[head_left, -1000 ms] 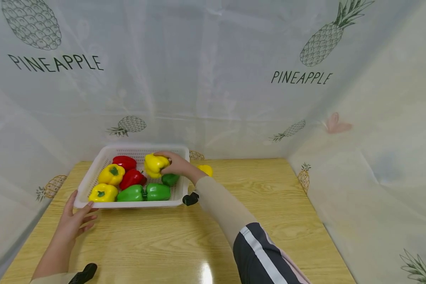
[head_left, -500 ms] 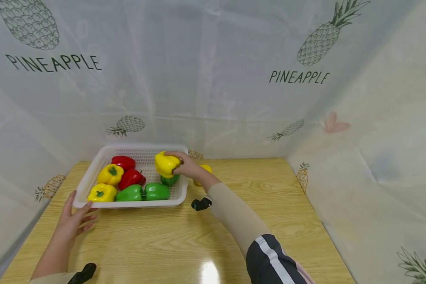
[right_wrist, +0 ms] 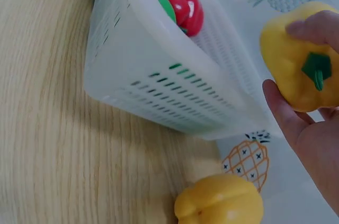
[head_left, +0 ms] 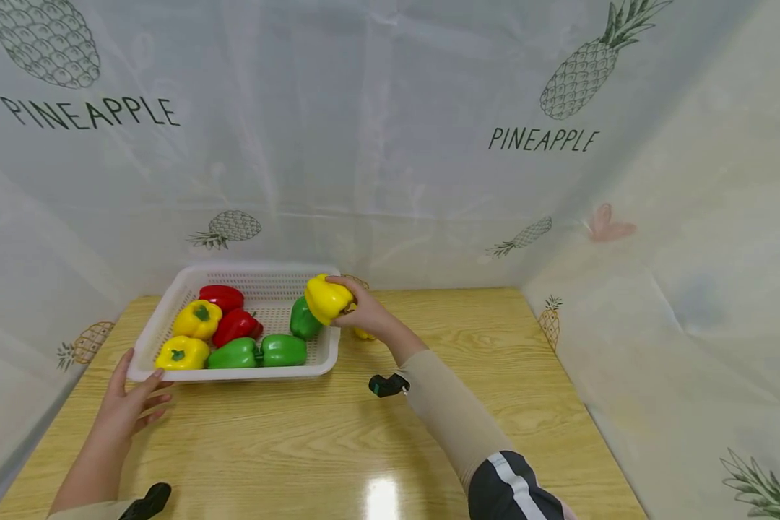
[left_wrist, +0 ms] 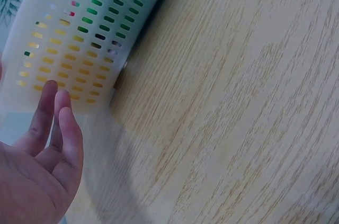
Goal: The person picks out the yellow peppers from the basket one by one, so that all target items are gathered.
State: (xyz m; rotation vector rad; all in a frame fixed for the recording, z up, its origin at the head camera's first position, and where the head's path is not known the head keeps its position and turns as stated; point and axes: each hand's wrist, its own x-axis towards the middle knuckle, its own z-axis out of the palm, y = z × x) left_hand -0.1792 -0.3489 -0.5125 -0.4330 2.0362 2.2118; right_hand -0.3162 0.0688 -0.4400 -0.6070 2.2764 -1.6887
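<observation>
A pale, creased sheet [head_left: 377,166] printed with pineapples and lettering closes off the back and both sides; the pineapple at its ten o'clock is cropped by the frame. Below it spreads a tan wood-grain tabletop [head_left: 286,448], glare at six o'clock, its near edge out of view. A white perforated plastic basket [head_left: 237,375] sits toward the tabletop's eleven o'clock. The beige-and-dark right sleeve [head_left: 451,408], white-striped, is cut off at five o'clock. The left hand [head_left: 122,410] lies loosely spread, touching the basket's eight o'clock corner. The right hand [head_left: 372,315] grips a glossy yellow bell pepper [head_left: 327,298] above the basket's rim between two and three o'clock, hiding part of a tilted green pepper [head_left: 302,321] inside at three. Inside also lie two yellow peppers [head_left: 198,319] at eight and nine, two red peppers [head_left: 236,328] from centre to eleven, and two green ones [head_left: 284,350] at four and six. A loose yellow pepper [right_wrist: 220,203] on the tabletop, outside at three, is mostly covered by the right hand in the head view and cropped in the right wrist view. The small black piece [head_left: 388,386] near the right cuff is hard to identify.
</observation>
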